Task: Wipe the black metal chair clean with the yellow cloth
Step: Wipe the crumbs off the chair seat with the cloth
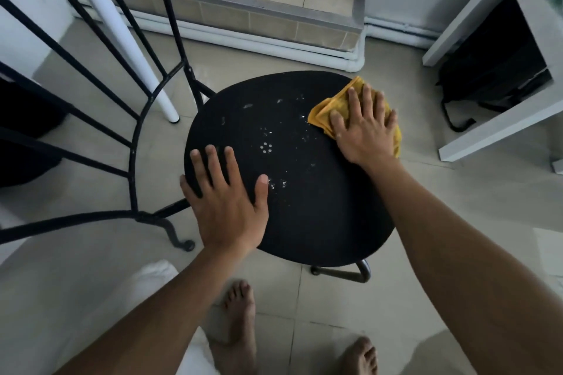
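Observation:
The black metal chair stands in the middle of the view, its round seat facing up and its barred backrest off to the left. White specks and smears dot the middle of the seat. The yellow cloth lies bunched at the seat's far right edge. My right hand presses flat on the cloth, fingers spread, covering most of it. My left hand lies flat on the near left part of the seat with fingers apart and nothing in it.
A white table leg stands behind the chair's backrest. A white shelf unit with a black bag inside is at the right. A tiled step runs along the far wall. My bare feet are on the floor tiles below the seat.

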